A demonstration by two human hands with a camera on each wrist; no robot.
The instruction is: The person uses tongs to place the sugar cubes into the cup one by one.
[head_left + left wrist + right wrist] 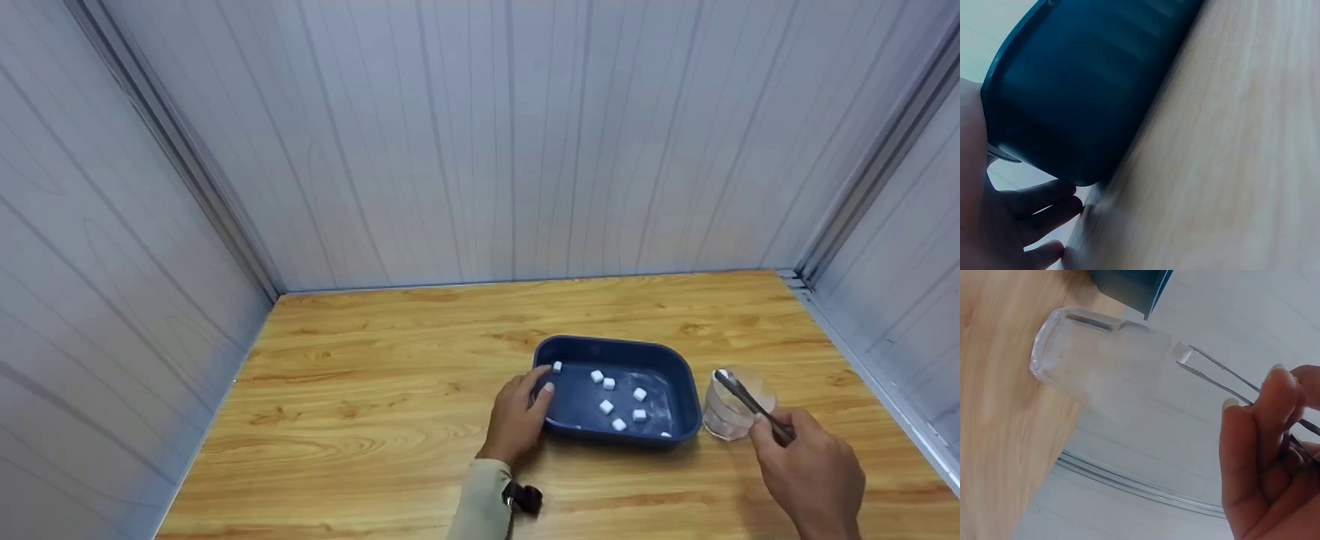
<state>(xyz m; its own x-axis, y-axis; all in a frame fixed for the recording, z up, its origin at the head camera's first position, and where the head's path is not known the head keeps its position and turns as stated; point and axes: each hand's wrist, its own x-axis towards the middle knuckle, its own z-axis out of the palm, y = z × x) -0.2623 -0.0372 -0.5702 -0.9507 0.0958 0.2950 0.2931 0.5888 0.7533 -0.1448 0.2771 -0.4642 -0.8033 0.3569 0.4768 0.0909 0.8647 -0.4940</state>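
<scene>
In the head view, my left hand [517, 416] holds the left end of a dark blue rectangular tub [626, 439], thumb and forefinger over its rim. The left wrist view shows the other fingers [1044, 197] spread below the tub's outer wall [1084, 90]. My right hand [814, 469] pinches metal tweezers [750, 401] with serrated tips. Between those tips sits a small white cube [1182, 352], right at the mouth of a clear glass [1100, 363]. The glass stands upright, just right of the tub. Several similar white cubes [606, 407] lie scattered in the tub.
A wood-grain table [360, 390] carries everything. Pale panel walls [465, 150] rise behind and on both sides. At the right, a metal rail [870, 367] runs along the table's edge. A dark band with a black piece [525, 496] is on the left wrist.
</scene>
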